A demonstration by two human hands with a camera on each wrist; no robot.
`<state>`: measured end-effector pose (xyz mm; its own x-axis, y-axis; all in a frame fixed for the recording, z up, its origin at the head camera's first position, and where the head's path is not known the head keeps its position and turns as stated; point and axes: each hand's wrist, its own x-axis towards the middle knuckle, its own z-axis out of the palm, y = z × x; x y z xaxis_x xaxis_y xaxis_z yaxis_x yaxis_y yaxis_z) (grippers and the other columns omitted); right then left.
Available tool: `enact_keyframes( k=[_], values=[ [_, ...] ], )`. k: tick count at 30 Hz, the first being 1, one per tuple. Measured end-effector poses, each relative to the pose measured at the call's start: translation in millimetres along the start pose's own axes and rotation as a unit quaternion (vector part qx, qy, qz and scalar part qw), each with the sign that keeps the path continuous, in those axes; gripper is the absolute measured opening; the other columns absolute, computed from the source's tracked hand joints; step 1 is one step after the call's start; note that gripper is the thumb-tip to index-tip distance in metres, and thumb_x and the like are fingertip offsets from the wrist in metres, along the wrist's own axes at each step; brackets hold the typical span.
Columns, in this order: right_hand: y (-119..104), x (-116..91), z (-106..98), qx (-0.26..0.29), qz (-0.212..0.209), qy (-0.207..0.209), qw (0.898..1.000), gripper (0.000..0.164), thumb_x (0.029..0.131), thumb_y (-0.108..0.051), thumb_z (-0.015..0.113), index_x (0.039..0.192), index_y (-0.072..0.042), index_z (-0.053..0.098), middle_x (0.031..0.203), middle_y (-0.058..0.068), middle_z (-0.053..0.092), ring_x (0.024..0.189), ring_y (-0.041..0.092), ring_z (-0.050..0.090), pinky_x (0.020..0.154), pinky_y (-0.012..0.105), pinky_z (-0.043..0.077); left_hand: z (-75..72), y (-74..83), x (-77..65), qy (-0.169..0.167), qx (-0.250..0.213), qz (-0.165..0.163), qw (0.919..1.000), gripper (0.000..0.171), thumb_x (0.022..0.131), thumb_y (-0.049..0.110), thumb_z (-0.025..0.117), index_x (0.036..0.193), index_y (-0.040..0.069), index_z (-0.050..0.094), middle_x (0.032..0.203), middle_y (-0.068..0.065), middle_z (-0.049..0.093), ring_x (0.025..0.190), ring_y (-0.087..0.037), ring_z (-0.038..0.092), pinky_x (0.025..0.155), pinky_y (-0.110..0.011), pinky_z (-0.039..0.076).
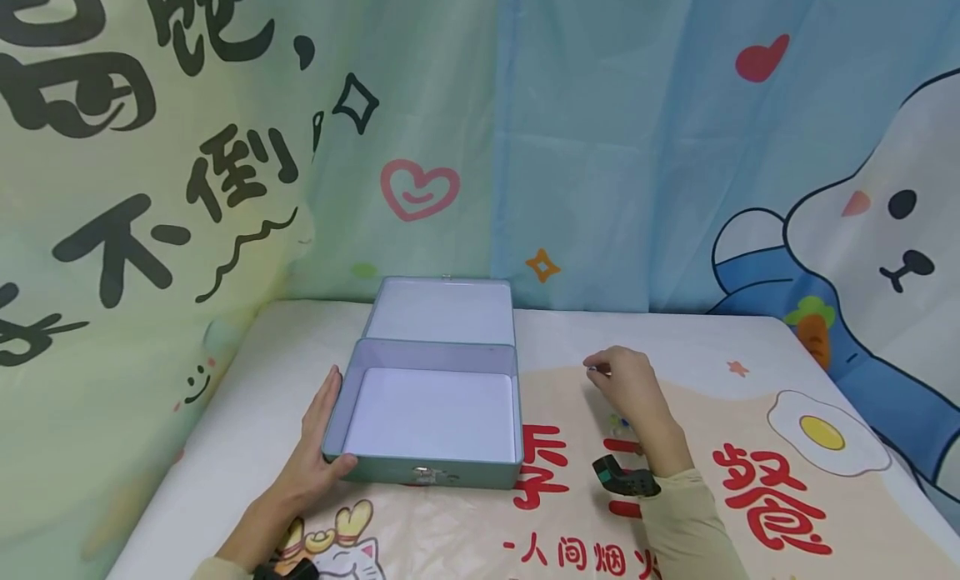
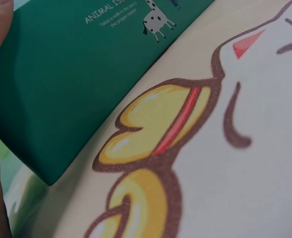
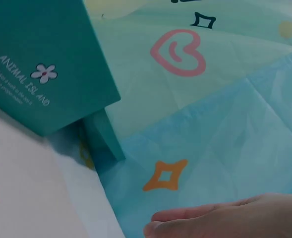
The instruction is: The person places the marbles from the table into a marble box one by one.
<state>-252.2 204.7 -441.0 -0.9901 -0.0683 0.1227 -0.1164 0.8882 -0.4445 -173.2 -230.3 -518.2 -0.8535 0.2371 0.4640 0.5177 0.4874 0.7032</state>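
An open green tin box (image 1: pixel 427 472), with a pale inside and its lid (image 1: pixel 446 309) tipped back, sits on the table. My left hand (image 1: pixel 311 447) holds its near left corner, thumb on the front wall and fingers along the left side. In the left wrist view the box front (image 2: pixel 51 94) carries a printed dalmatian. To the right of the box my right hand (image 1: pixel 630 388) is raised over the table. Its thumb and forefinger pinch a tiny pale thing (image 1: pixel 591 367), too small to identify. The right wrist view shows that hand (image 3: pixel 230 218) only from the side.
Small blue and green glints (image 1: pixel 618 422) lie by the right wrist, partly hidden. The printed tablecloth (image 1: pixel 675 522) bears red characters and a fried egg picture. Behind the table hangs a printed curtain (image 1: pixel 577 147). A black strap device (image 1: pixel 626 480) is on the right wrist.
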Motion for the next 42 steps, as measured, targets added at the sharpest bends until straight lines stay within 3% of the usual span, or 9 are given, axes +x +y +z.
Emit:
enact_keyframes(
  k=[9,23,42],
  values=[
    [-15,-4,-2,0.008,0.004,0.000,1.000,0.021,0.086,-0.012,0.069,0.105,-0.004,0.072,0.103,0.016,0.067,0.091,0.028,0.063,0.077,0.039,0.056,-0.5,-0.1,0.2,-0.001,-0.004,-0.001,1.0000,0.097,0.085,0.065,0.050,0.154,0.012,0.008,0.161,-0.010,0.001,0.146,-0.014,-0.002,0.100,-0.075,0.009],
    [-38,-8,11,0.006,-0.043,0.011,0.999,0.018,0.083,-0.011,0.072,0.099,-0.004,0.074,0.097,0.012,0.067,0.087,0.025,0.066,0.078,0.037,0.056,0.6,-2.2,0.1,-0.005,-0.002,-0.007,1.0000,0.099,0.084,0.064,0.052,0.154,0.011,0.007,0.161,-0.010,0.001,0.147,-0.017,-0.001,0.098,-0.077,0.009],
    [-60,-15,11,0.021,-0.053,0.000,0.998,0.020,0.084,-0.013,0.072,0.102,-0.006,0.073,0.100,0.008,0.066,0.089,0.022,0.066,0.076,0.034,0.057,-1.4,-1.0,0.4,-0.004,0.004,0.000,1.0000,0.097,0.085,0.063,0.052,0.154,0.010,0.009,0.161,-0.009,0.001,0.147,-0.018,-0.001,0.099,-0.076,0.010]
  ],
)
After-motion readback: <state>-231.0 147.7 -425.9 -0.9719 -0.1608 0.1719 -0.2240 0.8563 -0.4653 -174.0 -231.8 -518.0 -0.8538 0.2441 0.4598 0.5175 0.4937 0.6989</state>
